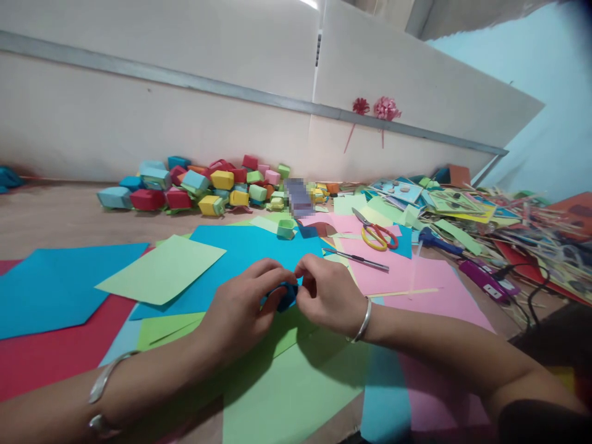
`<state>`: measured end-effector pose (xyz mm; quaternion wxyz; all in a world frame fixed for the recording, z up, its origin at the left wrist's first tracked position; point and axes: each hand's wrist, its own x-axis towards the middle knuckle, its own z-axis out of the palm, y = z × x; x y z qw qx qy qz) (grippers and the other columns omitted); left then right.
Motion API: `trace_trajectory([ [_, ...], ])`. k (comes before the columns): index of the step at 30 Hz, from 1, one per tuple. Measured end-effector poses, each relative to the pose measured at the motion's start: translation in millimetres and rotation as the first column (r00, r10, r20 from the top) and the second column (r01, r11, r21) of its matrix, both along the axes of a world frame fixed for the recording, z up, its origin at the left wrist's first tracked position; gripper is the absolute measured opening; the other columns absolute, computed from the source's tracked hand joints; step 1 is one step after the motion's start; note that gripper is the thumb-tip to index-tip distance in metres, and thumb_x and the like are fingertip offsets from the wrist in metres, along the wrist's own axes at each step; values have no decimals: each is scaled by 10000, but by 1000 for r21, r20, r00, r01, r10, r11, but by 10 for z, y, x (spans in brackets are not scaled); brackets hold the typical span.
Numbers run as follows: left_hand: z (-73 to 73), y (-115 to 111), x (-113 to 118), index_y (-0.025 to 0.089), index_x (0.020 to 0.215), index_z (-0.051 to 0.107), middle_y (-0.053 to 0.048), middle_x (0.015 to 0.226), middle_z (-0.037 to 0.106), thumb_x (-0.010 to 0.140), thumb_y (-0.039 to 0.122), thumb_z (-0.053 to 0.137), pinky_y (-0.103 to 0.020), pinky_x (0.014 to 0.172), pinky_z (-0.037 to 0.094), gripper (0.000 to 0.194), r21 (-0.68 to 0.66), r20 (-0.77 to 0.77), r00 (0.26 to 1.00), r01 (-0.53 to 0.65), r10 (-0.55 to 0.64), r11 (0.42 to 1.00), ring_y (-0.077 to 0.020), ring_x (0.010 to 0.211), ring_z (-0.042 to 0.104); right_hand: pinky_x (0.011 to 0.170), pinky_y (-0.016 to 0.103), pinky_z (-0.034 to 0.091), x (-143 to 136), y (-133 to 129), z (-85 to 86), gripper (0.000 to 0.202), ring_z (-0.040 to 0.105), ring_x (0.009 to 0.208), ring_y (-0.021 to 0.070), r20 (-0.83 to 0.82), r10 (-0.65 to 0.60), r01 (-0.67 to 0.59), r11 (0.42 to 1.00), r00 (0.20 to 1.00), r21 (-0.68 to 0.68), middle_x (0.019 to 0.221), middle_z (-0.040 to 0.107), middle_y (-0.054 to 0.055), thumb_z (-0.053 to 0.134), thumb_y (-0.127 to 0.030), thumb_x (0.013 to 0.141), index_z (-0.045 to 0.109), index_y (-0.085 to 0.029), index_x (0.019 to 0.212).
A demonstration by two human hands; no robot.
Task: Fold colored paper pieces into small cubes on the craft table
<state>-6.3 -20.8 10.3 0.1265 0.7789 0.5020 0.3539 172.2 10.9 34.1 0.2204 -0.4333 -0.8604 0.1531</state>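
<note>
Near the middle of the view, my left hand (247, 302) is closed round a small dark blue paper piece (287, 297), its fingers curled over the top and side. My right hand (330, 293) meets it from the right, thumb and fingertips pinched at the piece's right edge. The fingers hide much of the piece. Below both hands lie light green sheets (296, 382). Just beyond them is a large blue sheet (240, 246) with a small open green paper box (285, 229) at its back edge. A pen-like tool (358, 259) rests right of the box.
Scissors (377, 234) with red and yellow handles lie on pink paper (383, 265). Many coloured paper boxes (178, 197) are piled against the white wall. A blue glue gun (437, 240), a purple power strip (488, 280) and cluttered sticks and cards stand at the right.
</note>
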Motion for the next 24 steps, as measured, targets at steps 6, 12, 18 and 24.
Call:
trace_trajectory([
  [6, 22, 9, 18, 236, 1023, 642, -73, 976, 725, 863, 284, 477, -332, 695, 536, 235, -124, 84, 996, -32, 43, 992, -236, 847, 697, 620, 279, 308, -4, 13, 32, 118, 557, 723, 174, 145, 1, -7, 999, 989, 42, 778, 655, 33, 603, -165, 813, 646, -179, 922],
  [12, 8, 14, 21, 229, 994, 630, -77, 955, 735, 869, 293, 459, -369, 717, 544, 222, -107, 28, 999, -23, 26, 994, -258, 853, 696, 584, 286, 255, -33, 2, 77, 63, 580, 746, 178, 287, -17, 8, 999, 958, 32, 786, 681, 48, 627, -231, 871, 649, -175, 852],
  [18, 33, 3, 22, 232, 906, 644, -50, 889, 717, 855, 234, 450, -319, 661, 517, 201, -55, -29, 1000, 10, -12, 998, -223, 816, 680, 558, 289, 211, -33, -12, 65, 85, 553, 685, 155, 309, -25, -14, 992, 951, 123, 763, 678, 38, 586, -199, 871, 644, -174, 813],
  [24, 29, 8, 17, 219, 897, 632, -48, 888, 706, 839, 242, 472, -314, 642, 510, 172, -67, -23, 1000, 3, -5, 998, -219, 813, 676, 543, 293, 159, -31, -14, -16, 122, 477, 602, 134, 276, -37, -27, 974, 960, 224, 699, 620, 19, 580, -216, 854, 617, -172, 746],
])
